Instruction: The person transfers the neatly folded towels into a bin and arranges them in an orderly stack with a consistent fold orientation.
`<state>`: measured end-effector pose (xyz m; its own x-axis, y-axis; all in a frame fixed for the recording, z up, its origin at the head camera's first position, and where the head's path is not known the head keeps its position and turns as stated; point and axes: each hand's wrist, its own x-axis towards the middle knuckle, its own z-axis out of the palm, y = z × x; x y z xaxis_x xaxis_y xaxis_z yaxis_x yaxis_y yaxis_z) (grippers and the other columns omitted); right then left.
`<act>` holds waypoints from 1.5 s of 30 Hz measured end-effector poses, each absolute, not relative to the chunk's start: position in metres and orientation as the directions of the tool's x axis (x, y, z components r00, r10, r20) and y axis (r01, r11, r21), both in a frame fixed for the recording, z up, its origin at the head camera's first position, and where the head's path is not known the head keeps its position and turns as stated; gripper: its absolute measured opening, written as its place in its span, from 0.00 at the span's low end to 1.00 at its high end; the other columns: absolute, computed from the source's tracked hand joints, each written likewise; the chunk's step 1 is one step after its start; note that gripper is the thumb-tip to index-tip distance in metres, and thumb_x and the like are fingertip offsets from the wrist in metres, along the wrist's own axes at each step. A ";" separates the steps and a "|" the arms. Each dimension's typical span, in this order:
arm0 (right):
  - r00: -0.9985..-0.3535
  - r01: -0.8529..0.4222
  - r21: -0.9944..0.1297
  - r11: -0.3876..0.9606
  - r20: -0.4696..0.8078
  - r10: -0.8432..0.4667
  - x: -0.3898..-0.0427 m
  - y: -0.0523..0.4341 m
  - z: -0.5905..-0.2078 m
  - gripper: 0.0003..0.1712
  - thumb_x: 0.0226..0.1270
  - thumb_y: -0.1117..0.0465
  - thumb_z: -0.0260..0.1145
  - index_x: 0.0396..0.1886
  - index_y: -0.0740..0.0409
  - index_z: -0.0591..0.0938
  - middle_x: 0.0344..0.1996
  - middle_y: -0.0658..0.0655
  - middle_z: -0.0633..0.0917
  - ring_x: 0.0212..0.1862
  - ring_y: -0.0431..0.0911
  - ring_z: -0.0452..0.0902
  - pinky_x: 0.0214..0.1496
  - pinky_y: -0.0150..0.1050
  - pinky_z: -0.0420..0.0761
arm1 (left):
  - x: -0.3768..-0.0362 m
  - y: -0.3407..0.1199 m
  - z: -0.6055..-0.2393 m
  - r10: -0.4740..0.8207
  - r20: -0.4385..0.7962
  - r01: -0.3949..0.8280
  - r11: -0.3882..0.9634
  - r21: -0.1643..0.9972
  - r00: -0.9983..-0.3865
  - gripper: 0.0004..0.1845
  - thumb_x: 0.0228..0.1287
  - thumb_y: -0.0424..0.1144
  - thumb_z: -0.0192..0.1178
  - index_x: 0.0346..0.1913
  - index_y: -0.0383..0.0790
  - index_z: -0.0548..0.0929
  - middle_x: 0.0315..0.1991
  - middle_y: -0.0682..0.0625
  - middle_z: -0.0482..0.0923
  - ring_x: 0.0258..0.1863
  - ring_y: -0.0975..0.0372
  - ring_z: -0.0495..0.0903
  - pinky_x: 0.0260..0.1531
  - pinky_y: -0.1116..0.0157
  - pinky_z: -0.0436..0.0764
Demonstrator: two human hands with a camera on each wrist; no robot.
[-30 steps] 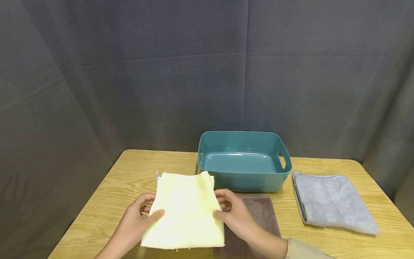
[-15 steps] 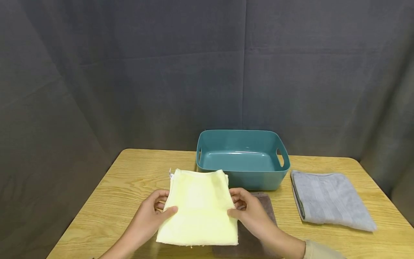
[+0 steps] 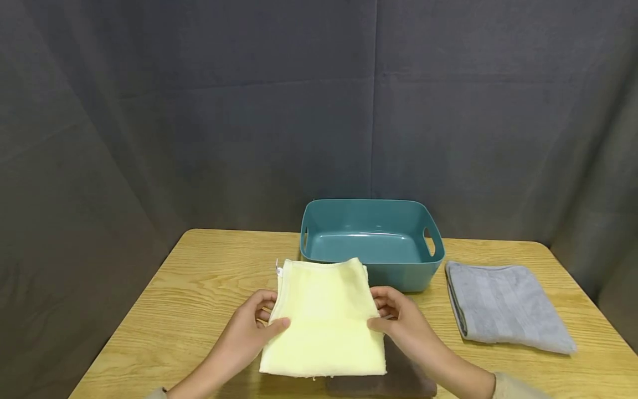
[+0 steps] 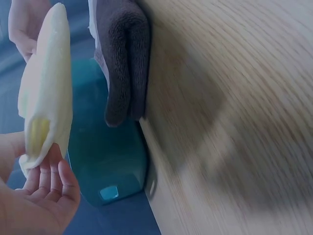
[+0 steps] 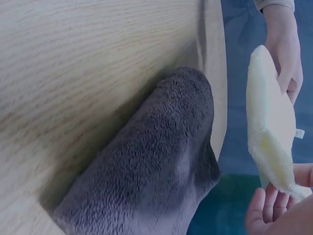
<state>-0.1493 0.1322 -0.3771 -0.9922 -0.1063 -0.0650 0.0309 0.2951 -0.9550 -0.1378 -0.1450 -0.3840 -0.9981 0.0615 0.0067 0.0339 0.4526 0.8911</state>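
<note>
Both hands hold a folded pale yellow towel [image 3: 324,321] by its two sides, raised above the table. My left hand [image 3: 254,327] pinches its left edge, thumb on top and fingers beneath. On the opposite edge my right hand [image 3: 401,318] grips it the same way. A small white tag sticks out at the towel's far left corner. Beneath the yellow towel and right hand lies a folded brown towel [image 5: 146,161], partly hidden in the head view. In the left wrist view the yellow towel [image 4: 49,93] shows its folded layers from the side.
A teal plastic basket [image 3: 371,208] with handle holes stands behind the towels, no contents visible. On the right lies a folded grey towel [image 3: 508,307]. The wooden table [image 3: 199,277] has rounded far corners, and a dark grey curtain [image 3: 249,138] hangs behind it.
Both hands have carried the yellow towel to the right, so it now covers more of the brown towel. The grip looks the same, and the view has shifted slightly.
</note>
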 end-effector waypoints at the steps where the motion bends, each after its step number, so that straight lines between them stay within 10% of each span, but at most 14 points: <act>1: -0.992 0.037 -0.954 0.297 -0.070 -0.101 -0.149 0.134 -0.376 0.27 0.56 0.75 0.68 0.58 0.68 0.76 0.39 0.56 0.81 0.39 0.48 0.72 0.41 0.41 0.75 | -0.138 -0.144 -0.384 0.068 0.010 0.039 0.449 0.893 -0.998 0.23 0.60 0.36 0.71 0.56 0.35 0.77 0.44 0.48 0.77 0.40 0.58 0.74 0.35 0.65 0.77; 45: -0.985 -0.133 -0.866 0.483 0.060 -0.164 -0.150 0.199 -0.350 0.30 0.58 0.73 0.70 0.60 0.71 0.73 0.40 0.58 0.81 0.41 0.48 0.74 0.41 0.36 0.78 | -0.166 -0.096 -0.373 0.306 0.068 0.178 0.346 0.921 -0.950 0.24 0.65 0.41 0.68 0.59 0.35 0.74 0.48 0.46 0.77 0.44 0.56 0.74 0.41 0.61 0.79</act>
<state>-0.1504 0.1990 -0.3501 -0.9846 -0.1643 0.0602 -0.1335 0.4826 -0.8656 -0.1663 -0.0963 -0.3733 -0.9496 0.3059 0.0680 0.1775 0.3465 0.9211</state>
